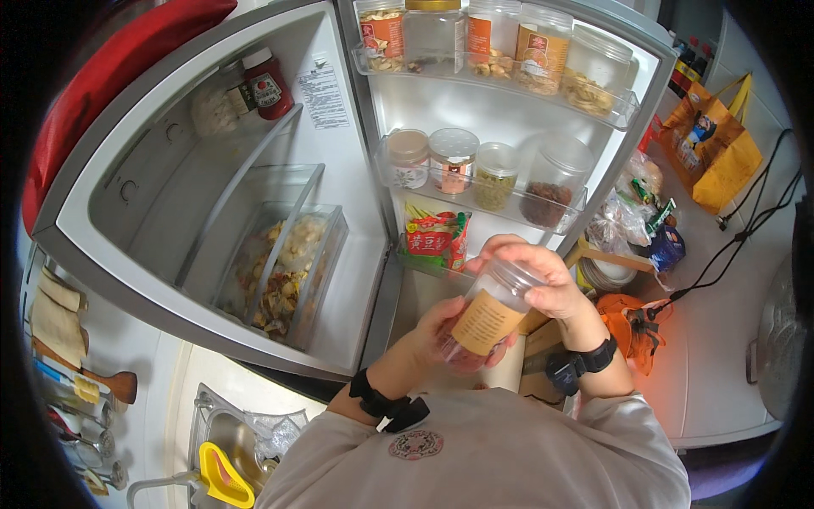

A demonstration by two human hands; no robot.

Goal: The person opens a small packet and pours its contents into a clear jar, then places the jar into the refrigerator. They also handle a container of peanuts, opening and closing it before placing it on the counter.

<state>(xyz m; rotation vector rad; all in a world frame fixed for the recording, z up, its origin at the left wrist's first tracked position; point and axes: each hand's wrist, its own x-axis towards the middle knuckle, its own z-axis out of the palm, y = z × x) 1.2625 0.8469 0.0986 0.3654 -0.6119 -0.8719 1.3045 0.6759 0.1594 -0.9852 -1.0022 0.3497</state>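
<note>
A clear plastic jar (486, 321) with a tan label bearing writing is held tilted in front of my chest. Reddish contents sit in its lower part. My left hand (435, 327) wraps around the jar's lower body. At the upper end, my right hand (550, 277) grips around the clear lid (518, 273); whether the lid is loose cannot be told. Just beyond my hands is the open fridge door (416, 105). A red and green food packet (435, 238) stands on its lowest rack, close to my right fingers.
Several jars, one a jar of dark dried fruit (547, 203), line the door racks. Inside the fridge are a ketchup bottle (270, 89) and a clear drawer (324, 273) of food. A sink (232, 432) lies lower left. Black cables (741, 235) cross the right counter beside an orange bag (709, 146).
</note>
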